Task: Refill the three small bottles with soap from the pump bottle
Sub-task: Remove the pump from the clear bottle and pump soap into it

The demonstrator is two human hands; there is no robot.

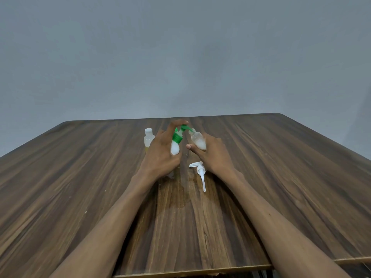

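My left hand [160, 155] grips a white pump bottle [175, 147] with a green pump head [179, 133], a finger resting on top of the pump. The green spout points right, into the open neck of a small clear bottle [197, 140] held tilted in my right hand [210, 155]. That small bottle has white soap in its lower part. A second small bottle [149, 139] with a white cap stands upright just left of my left hand, partly hidden behind it. A third small bottle is not visible.
A loose white pump dispenser with its tube [200, 173] lies on the wooden table [80, 177] below my right hand. A wet stain [178, 191] darkens the wood between my forearms. The table's near edge [200, 271] runs along the bottom.
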